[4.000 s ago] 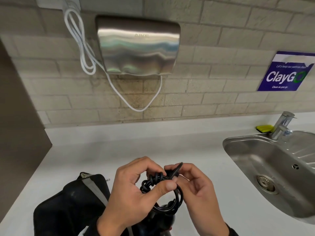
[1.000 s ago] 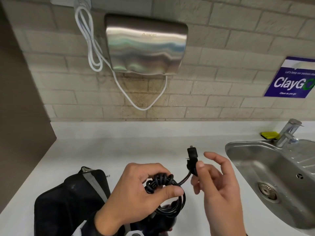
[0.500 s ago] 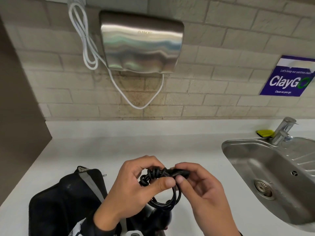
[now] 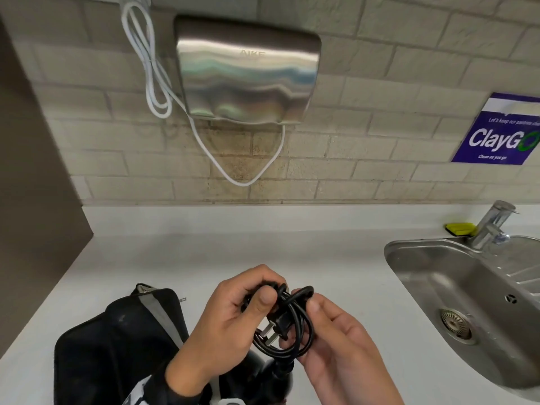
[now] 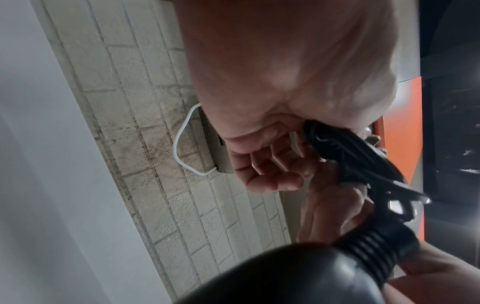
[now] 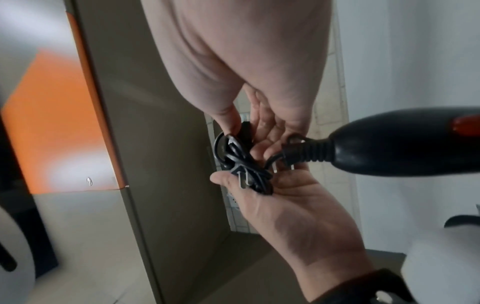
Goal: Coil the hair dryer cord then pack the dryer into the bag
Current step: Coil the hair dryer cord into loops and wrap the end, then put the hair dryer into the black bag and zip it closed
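Note:
The black hair dryer cord (image 4: pixel 295 325) is wound into a small coil in front of me, above the counter. My left hand (image 4: pixel 263 290) grips the coil's knotted top between thumb and fingers. From the right, my right hand (image 4: pixel 309 323) pinches the coil, thumb on top and fingers underneath. The plug (image 4: pixel 279 323) lies inside the loop, its prongs pointing down-left. The black hair dryer (image 4: pixel 263 372) hangs below the hands; its handle (image 6: pixel 389 148) and ribbed cord collar show in the right wrist view. The black bag (image 4: pixel 117 346) lies on the counter at the lower left, partly under my left arm.
A steel sink (image 4: pixel 467 302) with a tap (image 4: pixel 491 226) is set into the white counter (image 4: pixel 204 252) at the right, a yellow sponge (image 4: pixel 458 228) behind it. A metal hand dryer (image 4: pixel 248 71) with a white cable hangs on the brick wall. A dark panel stands at the left.
A second ago my right hand held the plug up, away from the coil. It then brought the plug across the coil's top; now the plug sits inside the loop, prongs down-left.

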The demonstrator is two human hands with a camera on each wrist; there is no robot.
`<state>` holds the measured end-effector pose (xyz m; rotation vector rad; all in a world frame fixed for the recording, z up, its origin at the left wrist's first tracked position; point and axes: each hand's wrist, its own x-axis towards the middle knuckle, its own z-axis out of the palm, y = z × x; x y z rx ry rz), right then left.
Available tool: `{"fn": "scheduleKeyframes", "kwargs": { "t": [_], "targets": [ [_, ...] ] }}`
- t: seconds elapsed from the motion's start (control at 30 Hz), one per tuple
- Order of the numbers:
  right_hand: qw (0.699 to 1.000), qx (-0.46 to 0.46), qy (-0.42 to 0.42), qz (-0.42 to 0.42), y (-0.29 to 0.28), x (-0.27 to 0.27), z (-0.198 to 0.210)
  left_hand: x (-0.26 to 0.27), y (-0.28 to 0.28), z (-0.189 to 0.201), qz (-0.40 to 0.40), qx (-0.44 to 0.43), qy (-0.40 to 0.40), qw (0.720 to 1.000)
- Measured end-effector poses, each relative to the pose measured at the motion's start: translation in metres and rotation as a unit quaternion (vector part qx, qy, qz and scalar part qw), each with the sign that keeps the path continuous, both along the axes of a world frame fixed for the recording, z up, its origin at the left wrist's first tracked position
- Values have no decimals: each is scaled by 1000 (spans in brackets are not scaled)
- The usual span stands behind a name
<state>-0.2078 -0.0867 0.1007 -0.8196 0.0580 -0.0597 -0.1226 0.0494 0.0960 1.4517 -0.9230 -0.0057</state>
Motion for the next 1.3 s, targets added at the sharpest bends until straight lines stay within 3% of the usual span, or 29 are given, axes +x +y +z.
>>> {"fn": "scheduleKeyframes", "kwargs": {
  "t": [0.27, 0.6, 0.9, 1.0, 1.07, 1.13, 1.2, 1.3],
  "targets": [
    [998, -13, 21, 61, -2, 1, -4, -1, -2, -6, 30, 4, -4, 1000],
    [968, -249, -5, 31, -18, 1, -2, 3, -2, 1, 10, 5, 38, 999],
    [960, -280, -10, 1, -24, -3, -15, 3, -3, 2, -5, 4, 79, 997],
    [966, -254, 27, -37, -34, -7, -28, 4, -2, 0, 2, 2, 88, 996],
    [965, -252, 71, -17, -39, -14, -38, 4, 0, 0, 7, 0, 93, 996],
    [945, -310, 102, 26, -39, -25, -51, 4, 2, 1, 9, 1, 98, 995],
    [893, -437, 104, 37, -34, -36, -64, 4, 1, 0, 10, 9, 104, 995],
    [845, -532, 49, 26, -19, -42, -74, 3, -4, -2, 18, 26, 115, 993]
  ]
}}
